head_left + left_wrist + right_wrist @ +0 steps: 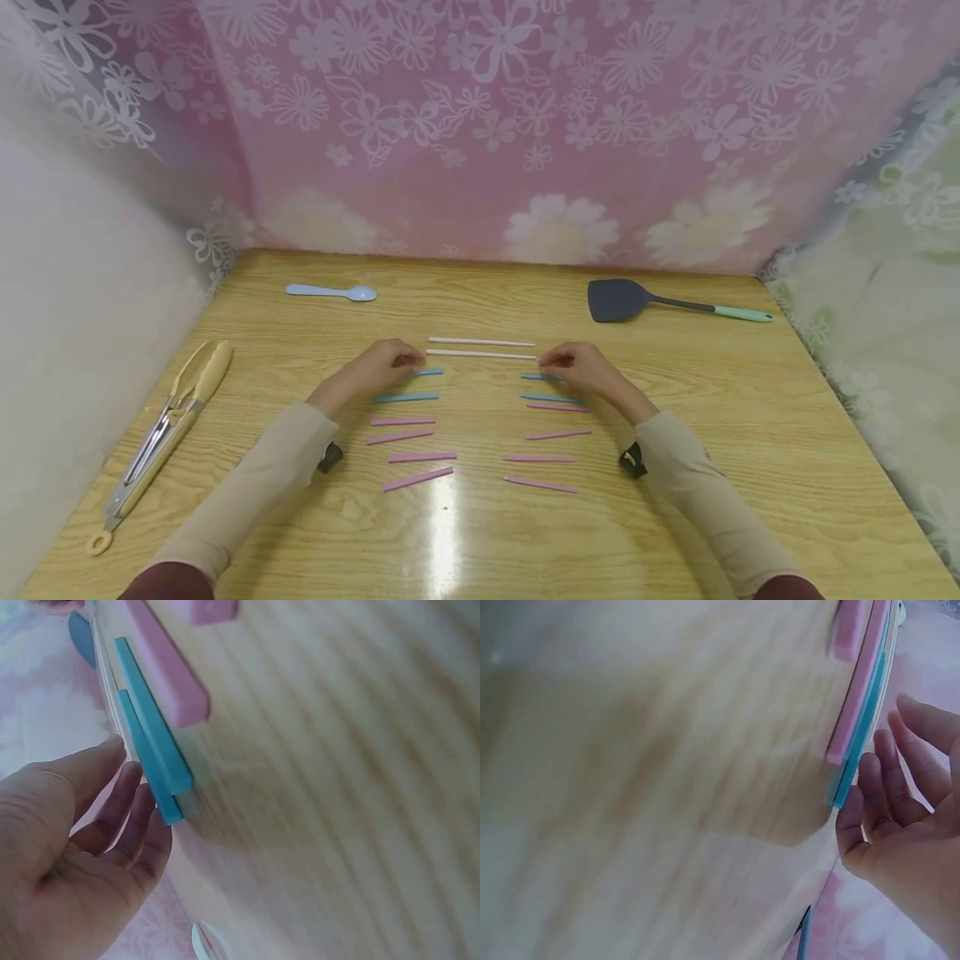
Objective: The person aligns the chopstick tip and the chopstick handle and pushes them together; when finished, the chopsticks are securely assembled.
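Observation:
Two long, thin white sticks (482, 355) lie parallel across the middle of the table. My left hand (390, 360) is at the left end of the nearer one, and my right hand (577, 365) is at its right end. In the left wrist view, the thumb tip overlaps the white stick's end, with a gap between thumb and index finger. The fingers in the right wrist view are loosely bent beside a blue stick (847, 780). Below the left hand lie two short blue sticks (408, 397); two more blue sticks (551, 399) lie below the right, partly covered.
Several pink sticks (422, 457) lie nearer me on the left, with several matching pink sticks (540, 459) on the right. Yellow-handled tongs (168, 429) lie at the left. Farther back are a pale blue spoon (330, 292) and a dark turner (618, 300). Floral cloth (450, 125) hangs behind.

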Demonstrator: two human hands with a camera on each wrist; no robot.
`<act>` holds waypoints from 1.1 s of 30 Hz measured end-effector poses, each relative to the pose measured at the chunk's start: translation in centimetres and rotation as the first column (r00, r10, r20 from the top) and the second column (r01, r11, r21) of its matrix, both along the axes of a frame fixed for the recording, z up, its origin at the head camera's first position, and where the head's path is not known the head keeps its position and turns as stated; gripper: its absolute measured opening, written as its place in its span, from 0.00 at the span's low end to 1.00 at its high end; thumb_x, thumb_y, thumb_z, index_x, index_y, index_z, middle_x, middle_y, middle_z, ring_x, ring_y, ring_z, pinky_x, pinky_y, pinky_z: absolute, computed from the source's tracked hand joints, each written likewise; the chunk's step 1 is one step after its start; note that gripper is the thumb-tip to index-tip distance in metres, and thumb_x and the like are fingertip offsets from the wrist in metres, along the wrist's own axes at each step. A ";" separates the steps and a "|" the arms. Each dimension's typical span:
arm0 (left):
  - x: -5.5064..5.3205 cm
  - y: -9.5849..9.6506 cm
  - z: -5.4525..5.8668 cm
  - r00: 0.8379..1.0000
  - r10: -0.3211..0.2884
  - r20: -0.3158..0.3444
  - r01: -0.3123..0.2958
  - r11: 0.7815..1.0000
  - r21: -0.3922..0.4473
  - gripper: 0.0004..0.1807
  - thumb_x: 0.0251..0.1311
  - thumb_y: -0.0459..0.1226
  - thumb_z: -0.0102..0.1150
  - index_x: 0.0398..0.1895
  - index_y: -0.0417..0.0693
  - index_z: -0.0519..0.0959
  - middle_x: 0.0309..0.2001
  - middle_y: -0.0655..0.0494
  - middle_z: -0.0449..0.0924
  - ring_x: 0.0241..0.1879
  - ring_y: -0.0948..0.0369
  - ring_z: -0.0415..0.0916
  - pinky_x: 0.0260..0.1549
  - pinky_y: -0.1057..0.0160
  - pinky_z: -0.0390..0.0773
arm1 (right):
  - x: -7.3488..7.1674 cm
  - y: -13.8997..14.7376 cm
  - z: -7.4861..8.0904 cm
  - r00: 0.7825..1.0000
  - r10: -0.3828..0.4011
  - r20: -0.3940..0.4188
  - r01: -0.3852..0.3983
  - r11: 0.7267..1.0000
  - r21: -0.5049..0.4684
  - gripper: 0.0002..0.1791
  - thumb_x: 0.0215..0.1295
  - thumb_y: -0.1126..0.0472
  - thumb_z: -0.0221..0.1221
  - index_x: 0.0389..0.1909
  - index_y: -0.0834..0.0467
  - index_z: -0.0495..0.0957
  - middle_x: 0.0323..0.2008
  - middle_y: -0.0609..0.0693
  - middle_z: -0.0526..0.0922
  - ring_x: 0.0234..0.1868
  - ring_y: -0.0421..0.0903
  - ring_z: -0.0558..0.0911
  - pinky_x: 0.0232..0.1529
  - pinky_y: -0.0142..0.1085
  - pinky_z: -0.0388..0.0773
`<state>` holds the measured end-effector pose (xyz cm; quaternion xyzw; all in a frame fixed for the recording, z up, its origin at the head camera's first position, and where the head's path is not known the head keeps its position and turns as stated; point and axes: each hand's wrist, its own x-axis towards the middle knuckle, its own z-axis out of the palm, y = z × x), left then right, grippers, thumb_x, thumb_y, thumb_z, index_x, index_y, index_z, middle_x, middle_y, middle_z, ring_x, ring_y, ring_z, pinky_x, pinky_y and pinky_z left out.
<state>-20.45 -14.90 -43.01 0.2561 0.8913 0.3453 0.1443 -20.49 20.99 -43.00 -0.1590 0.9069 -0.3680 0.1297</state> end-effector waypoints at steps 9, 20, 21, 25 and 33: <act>0.5 -0.4 -0.2 1.000 -0.020 -0.006 0.020 1.000 -0.023 0.14 0.64 0.29 0.55 0.51 0.31 0.77 0.48 0.41 0.78 0.50 0.48 0.76 0.51 0.55 0.77 | 0.0 0.6 -0.4 0.998 0.050 0.047 -0.052 0.998 0.043 0.10 0.62 0.63 0.62 0.43 0.63 0.82 0.39 0.55 0.83 0.38 0.46 0.79 0.40 0.37 0.77; 0.6 -0.3 0.0 1.000 -0.004 0.008 0.004 0.999 -0.037 0.12 0.63 0.27 0.55 0.48 0.31 0.79 0.43 0.43 0.79 0.46 0.50 0.77 0.47 0.56 0.78 | 0.1 0.7 -0.3 0.996 0.092 0.003 -0.092 0.995 0.028 0.08 0.63 0.65 0.61 0.40 0.63 0.83 0.36 0.54 0.82 0.34 0.43 0.77 0.36 0.36 0.76; 0.6 -0.3 0.0 1.000 -0.007 0.005 0.008 0.999 -0.038 0.11 0.63 0.27 0.55 0.47 0.31 0.79 0.43 0.43 0.79 0.46 0.50 0.77 0.47 0.56 0.78 | 0.0 0.7 -0.4 0.996 0.088 0.004 -0.088 0.995 0.041 0.08 0.63 0.66 0.60 0.40 0.64 0.82 0.37 0.55 0.82 0.34 0.43 0.77 0.36 0.35 0.76; 0.5 -0.3 -0.1 1.000 -0.007 0.011 0.008 0.999 -0.036 0.11 0.63 0.27 0.55 0.47 0.32 0.79 0.44 0.43 0.79 0.46 0.51 0.77 0.47 0.56 0.78 | -0.1 0.7 -0.5 0.996 0.093 0.003 -0.093 0.995 0.042 0.07 0.63 0.66 0.60 0.40 0.64 0.83 0.36 0.55 0.82 0.34 0.43 0.77 0.35 0.34 0.75; 0.2 0.0 -0.1 1.000 -0.019 -0.001 0.019 0.999 -0.026 0.10 0.64 0.28 0.55 0.46 0.34 0.80 0.43 0.46 0.80 0.44 0.54 0.77 0.45 0.57 0.78 | 0.1 0.9 -0.2 0.994 0.110 -0.023 -0.110 0.994 -0.003 0.07 0.63 0.63 0.61 0.38 0.62 0.83 0.34 0.52 0.82 0.32 0.42 0.76 0.33 0.33 0.74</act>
